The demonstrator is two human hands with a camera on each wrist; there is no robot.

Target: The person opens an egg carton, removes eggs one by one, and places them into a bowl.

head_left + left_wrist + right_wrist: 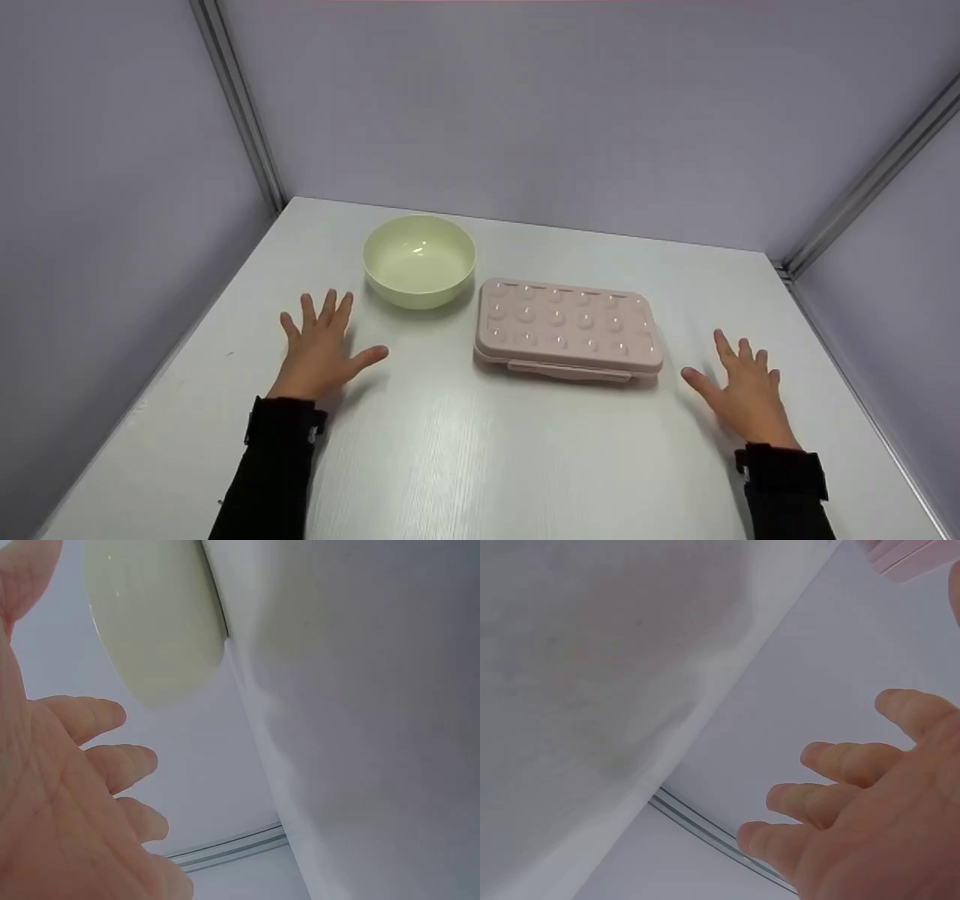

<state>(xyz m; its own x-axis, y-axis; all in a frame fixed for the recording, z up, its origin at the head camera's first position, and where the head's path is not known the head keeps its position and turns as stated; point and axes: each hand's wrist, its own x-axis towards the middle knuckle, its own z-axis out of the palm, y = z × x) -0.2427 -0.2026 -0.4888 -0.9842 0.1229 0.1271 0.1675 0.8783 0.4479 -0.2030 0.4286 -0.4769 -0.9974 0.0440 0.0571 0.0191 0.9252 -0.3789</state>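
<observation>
A pale yellow-green bowl stands upright at the back left of the table, with nothing seen inside it. To its right lies a pink egg box, its bumpy lid closed and a latch along the front edge. My left hand, fingers spread, is in front of and left of the bowl; in the left wrist view the bowl appears beyond the fingertips. On the far side, my right hand spreads its fingers to the right of the egg box. A corner of the box shows in the right wrist view. Neither hand holds anything.
The white table is enclosed by a back wall and side walls. Metal strips run up the wall corners. Black sleeves with wrist bands cover both forearms.
</observation>
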